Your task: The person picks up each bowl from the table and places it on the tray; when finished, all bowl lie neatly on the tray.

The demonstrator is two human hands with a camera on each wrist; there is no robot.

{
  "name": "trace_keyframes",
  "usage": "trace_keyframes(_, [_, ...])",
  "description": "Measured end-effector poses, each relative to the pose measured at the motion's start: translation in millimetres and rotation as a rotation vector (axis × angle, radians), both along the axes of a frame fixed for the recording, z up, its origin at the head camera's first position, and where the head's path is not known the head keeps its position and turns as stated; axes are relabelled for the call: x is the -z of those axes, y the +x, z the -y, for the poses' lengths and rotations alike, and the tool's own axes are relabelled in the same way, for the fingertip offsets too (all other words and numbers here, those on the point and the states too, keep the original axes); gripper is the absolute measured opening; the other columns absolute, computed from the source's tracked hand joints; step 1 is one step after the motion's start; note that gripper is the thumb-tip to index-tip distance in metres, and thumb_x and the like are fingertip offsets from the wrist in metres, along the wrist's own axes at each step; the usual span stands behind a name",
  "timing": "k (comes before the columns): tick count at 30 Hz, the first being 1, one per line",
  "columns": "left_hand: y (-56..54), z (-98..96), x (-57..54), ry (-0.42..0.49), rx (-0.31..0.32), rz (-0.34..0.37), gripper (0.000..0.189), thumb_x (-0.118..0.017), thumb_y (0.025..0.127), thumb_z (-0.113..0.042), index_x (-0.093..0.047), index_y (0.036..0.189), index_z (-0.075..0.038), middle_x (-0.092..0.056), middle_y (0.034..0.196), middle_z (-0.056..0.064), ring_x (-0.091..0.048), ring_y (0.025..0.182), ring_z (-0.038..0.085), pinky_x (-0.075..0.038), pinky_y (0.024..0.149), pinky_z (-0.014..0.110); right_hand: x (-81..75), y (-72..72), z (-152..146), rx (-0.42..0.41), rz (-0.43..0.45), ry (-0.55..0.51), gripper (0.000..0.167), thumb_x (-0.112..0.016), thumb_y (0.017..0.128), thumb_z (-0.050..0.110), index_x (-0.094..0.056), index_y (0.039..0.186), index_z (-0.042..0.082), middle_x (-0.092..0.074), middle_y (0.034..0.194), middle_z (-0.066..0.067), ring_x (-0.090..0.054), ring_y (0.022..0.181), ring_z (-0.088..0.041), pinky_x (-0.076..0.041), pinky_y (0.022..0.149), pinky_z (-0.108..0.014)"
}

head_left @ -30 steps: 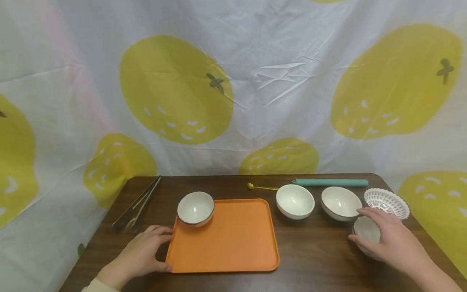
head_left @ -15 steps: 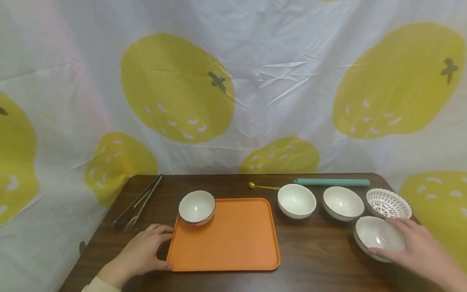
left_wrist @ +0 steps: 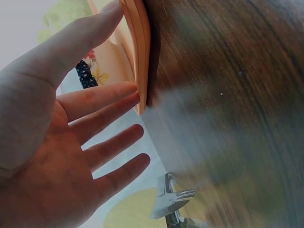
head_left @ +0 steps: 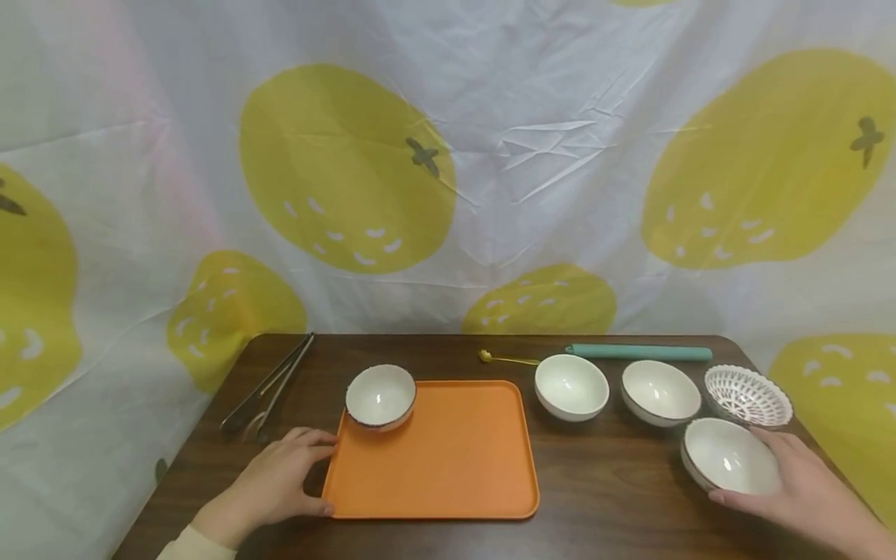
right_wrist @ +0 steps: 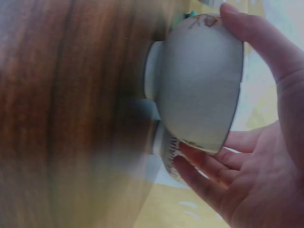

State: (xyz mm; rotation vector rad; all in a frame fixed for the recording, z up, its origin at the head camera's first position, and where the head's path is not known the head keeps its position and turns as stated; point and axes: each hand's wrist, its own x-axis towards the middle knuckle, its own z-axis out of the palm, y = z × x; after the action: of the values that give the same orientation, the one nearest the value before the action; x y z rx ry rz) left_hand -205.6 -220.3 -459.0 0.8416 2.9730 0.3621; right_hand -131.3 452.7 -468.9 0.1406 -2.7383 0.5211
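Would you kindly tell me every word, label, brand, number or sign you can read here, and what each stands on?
There are none that I can read in any view.
The cloth carries printed yellow fruit shapes, no lettering.
The bowl in the right hand has a small motif near its rim, no legible text.
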Motion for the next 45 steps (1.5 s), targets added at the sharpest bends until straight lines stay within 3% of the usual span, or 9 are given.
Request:
trace_keyframes(4, [0.8,-0.6,0.5,0.004,-0.005,0.015,0.081,-0.093,0.065,-0.05,-0.072,0.127,-0.003,-0.064,0.138,0.009,-0.055,0.13,0.036,-0.051,0.098,0.063,2.7,0.5,-1,0.038,0.02,-0.019,0.096,-0.101,0.055,0.042,-0.06,0.125,-0.01,-0.063,0.112,-0.031,-0.058,0.091,-0.029,-0.039,0.063,-0.018])
trace_keyframes(11, [3.2,-1.2,0.4,0.003,-0.014,0.037,0.082,-0.094,0.064,-0.05,-0.071,0.127,-0.002,-0.064,0.138,0.009,-0.054,0.13,0.036,-0.05,0.099,0.063,3.8,8.0,13,0.044,0.054,-0.045,0.099,-0.1,0.057,0.039,-0.056,0.13,-0.012,-0.058,0.122,-0.036,-0.06,0.096,-0.041,-0.039,0.064,-0.019])
trace_keyframes(18, [4.8,-1.4,0.4,0.006,-0.019,0.045,0.082,-0.095,0.064,-0.05,-0.072,0.127,-0.002,-0.064,0.137,0.009,-0.054,0.13,0.037,-0.051,0.098,0.063,0.5,7.6,50,-0.041,-0.029,-0.056,0.104,-0.103,0.048,0.043,-0.059,0.13,-0.002,-0.062,0.121,-0.02,-0.053,0.095,-0.002,-0.042,0.068,-0.015])
trace_keyframes(20, [4.9,-1.5,0.5,0.01,-0.017,0.044,0.082,-0.094,0.064,-0.049,-0.072,0.127,-0.002,-0.064,0.137,0.009,-0.054,0.13,0.037,-0.051,0.098,0.063,-2.2,7.1,63,-0.074,-0.046,-0.058,0.105,-0.103,0.046,0.046,-0.059,0.131,0.001,-0.063,0.121,-0.015,-0.05,0.097,0.002,-0.043,0.07,-0.016])
trace_keyframes(25, [3.4,-1.7,0.2,0.018,-0.018,0.048,0.081,-0.094,0.064,-0.049,-0.071,0.127,-0.003,-0.064,0.138,0.009,-0.054,0.13,0.037,-0.05,0.098,0.064,-8.1,4.4,104,-0.172,-0.09,-0.046,0.109,-0.102,0.045,0.055,-0.058,0.134,0.008,-0.062,0.126,-0.004,-0.049,0.106,-0.003,-0.042,0.08,-0.012])
trace_keyframes(29, [1.4,-1.3,0.4,0.018,-0.018,0.047,0.08,-0.094,0.064,-0.048,-0.072,0.126,-0.003,-0.064,0.137,0.009,-0.054,0.13,0.037,-0.051,0.097,0.063,-15.9,-1.6,143,-0.239,-0.077,-0.039,0.11,-0.099,0.049,0.061,-0.057,0.136,0.009,-0.06,0.13,0.0,-0.055,0.109,-0.01,-0.053,0.083,-0.026])
trace_keyframes(32, [0.9,-1.0,1.3,0.018,-0.023,0.048,0.081,-0.094,0.064,-0.049,-0.072,0.127,-0.003,-0.064,0.137,0.009,-0.054,0.13,0.037,-0.051,0.097,0.063,-21.2,-10.1,171,-0.301,-0.064,-0.051,0.109,-0.098,0.05,0.063,-0.057,0.136,0.01,-0.059,0.13,0.003,-0.058,0.109,-0.014,-0.058,0.083,-0.035])
trace_keyframes(40, [0.8,-0.1,1.1,0.026,-0.029,0.047,0.081,-0.094,0.065,-0.048,-0.071,0.128,-0.003,-0.064,0.138,0.009,-0.054,0.131,0.036,-0.05,0.099,0.063,-24.1,-35.8,240,-0.457,-0.001,-0.099,0.111,-0.095,0.05,0.065,-0.056,0.14,0.015,-0.058,0.134,0.006,-0.062,0.112,-0.012,-0.059,0.086,-0.035])
trace_keyframes(45, [0.2,0.7,-0.9,0.033,-0.037,0.04,0.079,-0.094,0.065,-0.046,-0.071,0.127,-0.003,-0.063,0.139,0.009,-0.054,0.131,0.036,-0.05,0.099,0.062,-21.0,-49.6,279,-0.518,0.053,-0.11,0.114,-0.095,0.049,0.067,-0.055,0.142,0.014,-0.057,0.137,0.004,-0.06,0.118,-0.013,-0.058,0.094,-0.037])
